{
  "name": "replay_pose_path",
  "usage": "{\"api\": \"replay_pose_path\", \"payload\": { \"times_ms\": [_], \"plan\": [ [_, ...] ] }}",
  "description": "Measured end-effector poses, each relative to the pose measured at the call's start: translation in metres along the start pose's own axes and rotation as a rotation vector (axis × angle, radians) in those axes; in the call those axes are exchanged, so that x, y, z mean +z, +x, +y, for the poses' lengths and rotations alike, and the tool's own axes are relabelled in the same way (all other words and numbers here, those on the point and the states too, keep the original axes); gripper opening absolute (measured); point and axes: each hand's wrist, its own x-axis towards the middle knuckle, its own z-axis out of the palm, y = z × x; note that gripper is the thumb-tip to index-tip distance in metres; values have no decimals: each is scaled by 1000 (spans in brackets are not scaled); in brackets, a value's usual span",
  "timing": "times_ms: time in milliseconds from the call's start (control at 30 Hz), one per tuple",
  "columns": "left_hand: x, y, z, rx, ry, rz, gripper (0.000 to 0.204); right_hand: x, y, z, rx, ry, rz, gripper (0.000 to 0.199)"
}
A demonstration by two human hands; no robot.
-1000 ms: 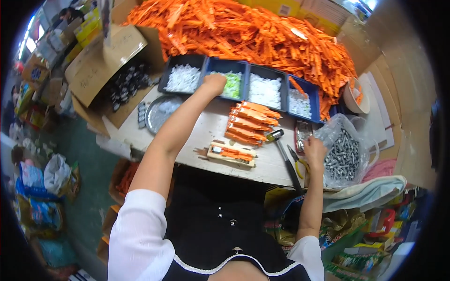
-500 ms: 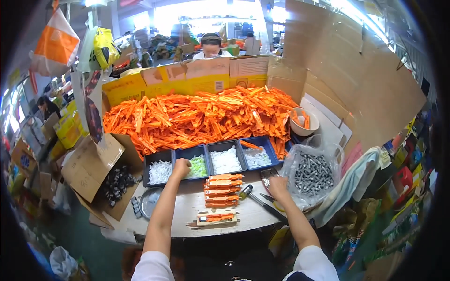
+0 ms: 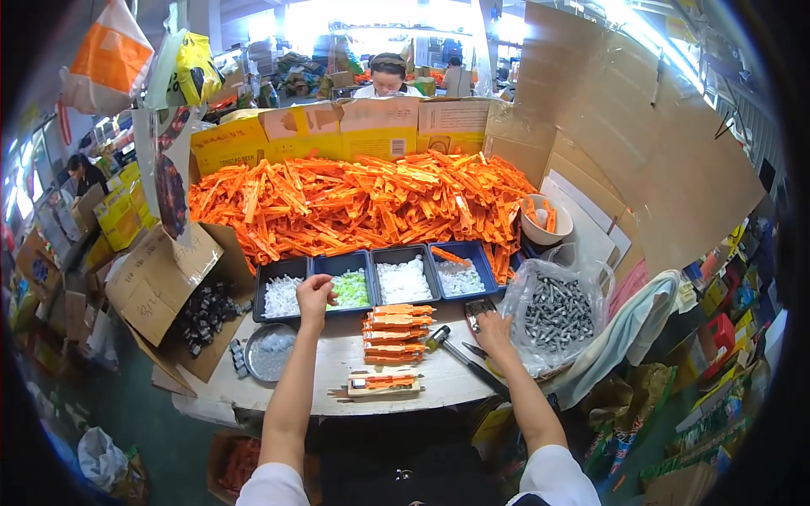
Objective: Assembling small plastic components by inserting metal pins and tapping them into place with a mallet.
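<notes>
My left hand (image 3: 315, 297) hovers at the near edge of a blue tray (image 3: 358, 309) of pale and bright green small pieces. Its fingertips are pinched together, and whatever sits between them is too small to name. My right hand (image 3: 493, 329) is at a small metal dish (image 3: 477, 307) of dark small parts, fingers bent together at its edge; what they grip is hidden. Between my arms lies a stack of orange plastic strips (image 3: 395, 336). Nearer to me, another orange strip (image 3: 390, 382) rests in a wooden block (image 3: 359, 390).
A heap of orange strips (image 3: 354, 202) lies behind trays of white pieces (image 3: 403, 282). Right are a hammer (image 3: 460, 354) and a bag of grey parts (image 3: 561, 314); left, a round dish (image 3: 272, 352) and a carton of black parts (image 3: 207, 320). A co-worker (image 3: 388, 78) sits beyond the cardboard wall.
My left hand has pulled back from the green pieces, slightly left and toward me. My right hand has shifted a little left at the metal dish. The view has tilted slightly.
</notes>
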Motion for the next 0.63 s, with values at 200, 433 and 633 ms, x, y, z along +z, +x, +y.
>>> {"api": "replay_pose_path", "payload": {
  "times_ms": [200,433,633],
  "plan": [
    [4,-68,26,-100,-369,-15,14,-5,2,-1,-20,16,2,15],
    [9,-126,13,-199,-392,-103,11,-2,3,8,8,127,80,15],
    [-12,-158,-2,-347,-517,-81,16,-15,4,-7,17,377,193,8]
  ]
}}
